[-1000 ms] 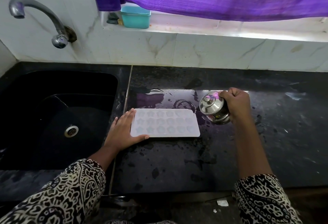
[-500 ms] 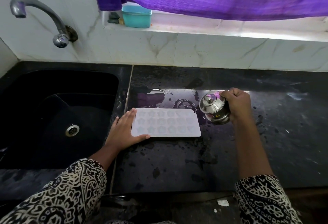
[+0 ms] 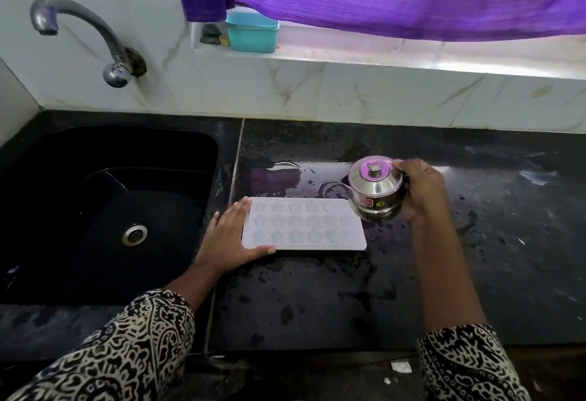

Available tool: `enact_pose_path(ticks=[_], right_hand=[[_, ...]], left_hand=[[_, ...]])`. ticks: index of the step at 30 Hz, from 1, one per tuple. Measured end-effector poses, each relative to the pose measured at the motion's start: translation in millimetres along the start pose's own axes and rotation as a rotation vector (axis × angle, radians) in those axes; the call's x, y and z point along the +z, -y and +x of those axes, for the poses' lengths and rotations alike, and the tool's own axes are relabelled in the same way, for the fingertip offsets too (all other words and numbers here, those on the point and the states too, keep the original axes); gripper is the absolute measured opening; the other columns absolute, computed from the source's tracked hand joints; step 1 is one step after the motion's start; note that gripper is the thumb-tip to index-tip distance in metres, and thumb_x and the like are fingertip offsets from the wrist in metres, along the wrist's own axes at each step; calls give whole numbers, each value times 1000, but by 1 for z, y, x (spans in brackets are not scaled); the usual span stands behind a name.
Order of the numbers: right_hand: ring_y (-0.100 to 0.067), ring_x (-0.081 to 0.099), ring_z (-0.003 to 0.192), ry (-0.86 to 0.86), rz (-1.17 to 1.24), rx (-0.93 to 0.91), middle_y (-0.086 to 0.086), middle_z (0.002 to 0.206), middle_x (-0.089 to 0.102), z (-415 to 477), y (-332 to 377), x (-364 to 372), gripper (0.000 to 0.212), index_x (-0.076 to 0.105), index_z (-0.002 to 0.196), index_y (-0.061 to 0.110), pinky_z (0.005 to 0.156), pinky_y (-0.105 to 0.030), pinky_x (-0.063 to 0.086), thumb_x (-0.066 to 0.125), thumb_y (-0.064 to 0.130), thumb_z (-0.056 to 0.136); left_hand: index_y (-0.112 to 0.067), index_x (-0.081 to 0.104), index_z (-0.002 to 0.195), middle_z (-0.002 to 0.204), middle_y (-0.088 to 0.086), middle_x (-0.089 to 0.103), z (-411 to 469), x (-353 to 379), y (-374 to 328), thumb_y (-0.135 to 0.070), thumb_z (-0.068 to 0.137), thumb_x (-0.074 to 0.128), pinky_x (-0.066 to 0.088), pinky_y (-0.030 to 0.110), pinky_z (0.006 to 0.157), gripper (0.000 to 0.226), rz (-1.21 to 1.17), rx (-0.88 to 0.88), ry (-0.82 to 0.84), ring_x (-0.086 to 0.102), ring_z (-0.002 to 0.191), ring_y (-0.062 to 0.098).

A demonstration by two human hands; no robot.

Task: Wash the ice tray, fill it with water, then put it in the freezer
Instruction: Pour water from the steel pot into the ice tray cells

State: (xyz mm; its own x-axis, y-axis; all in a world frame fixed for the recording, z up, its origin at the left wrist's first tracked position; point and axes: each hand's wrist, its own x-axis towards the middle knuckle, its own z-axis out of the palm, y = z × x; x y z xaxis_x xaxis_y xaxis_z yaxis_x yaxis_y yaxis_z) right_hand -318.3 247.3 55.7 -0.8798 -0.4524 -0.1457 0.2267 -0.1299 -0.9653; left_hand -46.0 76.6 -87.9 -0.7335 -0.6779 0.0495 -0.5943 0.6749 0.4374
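The sink (image 3: 79, 153) and tap (image 3: 95, 27) stand left of the ice tray (image 3: 304, 226), which lies on the wet counter (image 3: 317, 305) with the left hand (image 3: 226, 238) flat, fingers straight, against its left edge. At the tray's far right corner the right hand (image 3: 421, 191), wrapped round a lidded steel pot (image 3: 375, 188), has brought it from tilted to nearer upright. Filling looks to be the step in hand, though the lid is on.

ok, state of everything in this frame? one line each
Ice tray: flat on counter, cavities up; fill level unclear.
Pot: lid on, held at tray's far right corner.
Right hand: grips pot.
Left hand: flat, steadying tray's left end.
Tap: not running.
Sink: drain uncovered.
Counter: wet, puddle behind tray.
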Motion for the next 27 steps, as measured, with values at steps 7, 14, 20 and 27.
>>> enact_pose_path(ticks=[7, 14, 20, 27], right_hand=[[-6, 48, 46, 86, 8, 37, 8, 45, 51, -16, -12, 42, 30, 48, 58, 13, 48, -17, 44, 60, -1, 82], [-5, 47, 41, 167, -79, 24, 8, 44, 49, -31, -26, 71, 37, 44, 53, 15, 43, -17, 42, 61, -2, 81], [-12, 35, 48, 195, -166, -12, -5, 54, 37, -40, -37, 85, 36, 40, 56, 14, 46, -23, 33, 62, -2, 79], [-12, 32, 47, 221, -265, -71, -4, 53, 34, -50, -45, 95, 41, 35, 55, 16, 45, -23, 31, 63, 1, 80]], left_hand=[[-24, 10, 156, 163, -11, 12, 0, 1, 2, -98, 55, 36, 4, 42, 121, 128, -13, 3, 11, 11, 149, 6], [-24, 6, 156, 163, -11, 6, 1, 0, 3, -96, 57, 33, 1, 41, 120, 126, 9, 17, 44, 5, 149, 4], [-24, 7, 156, 163, -12, 6, 0, -1, 4, -96, 57, 35, 2, 42, 121, 126, -24, 23, 27, 6, 149, 4], [-25, 4, 156, 163, -13, 3, 0, -2, 5, -96, 57, 34, -2, 41, 121, 126, -33, 20, 42, 2, 149, 3]])
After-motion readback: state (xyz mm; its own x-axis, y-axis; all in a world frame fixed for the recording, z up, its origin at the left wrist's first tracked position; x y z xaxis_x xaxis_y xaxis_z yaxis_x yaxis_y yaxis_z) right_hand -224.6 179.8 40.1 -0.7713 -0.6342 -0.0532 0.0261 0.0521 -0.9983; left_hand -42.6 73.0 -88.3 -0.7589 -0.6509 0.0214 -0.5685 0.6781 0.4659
